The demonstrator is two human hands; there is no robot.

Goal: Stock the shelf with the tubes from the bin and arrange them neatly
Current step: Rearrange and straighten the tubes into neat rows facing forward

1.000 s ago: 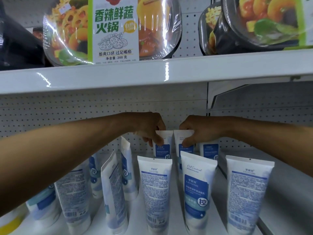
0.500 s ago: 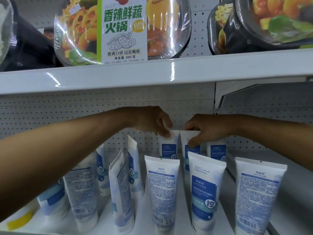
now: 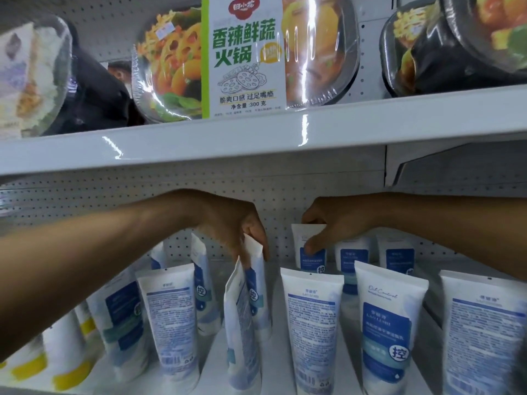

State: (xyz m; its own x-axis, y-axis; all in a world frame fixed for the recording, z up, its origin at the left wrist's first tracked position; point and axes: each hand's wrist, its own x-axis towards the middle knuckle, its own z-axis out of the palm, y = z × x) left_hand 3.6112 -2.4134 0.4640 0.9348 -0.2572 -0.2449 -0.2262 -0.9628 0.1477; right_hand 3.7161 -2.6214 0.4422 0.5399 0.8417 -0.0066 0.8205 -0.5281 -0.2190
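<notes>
1. We face a white shelf (image 3: 212,363) with a pegboard back. Hot-pot bowls (image 3: 171,67) sit on the upper board (image 3: 256,138).
2. Our left hand (image 3: 231,223) pinches the crimped top of a mid-shelf tube (image 3: 262,315), thumb and fingers curled round it.
3. Our right hand (image 3: 339,220) pinches the flat top of a back-row tube (image 3: 310,258), which stands on its cap.
4. We judge both light, soft-walled, glossy and easily tipped, so the stiff crimp is the best hold.
</notes>
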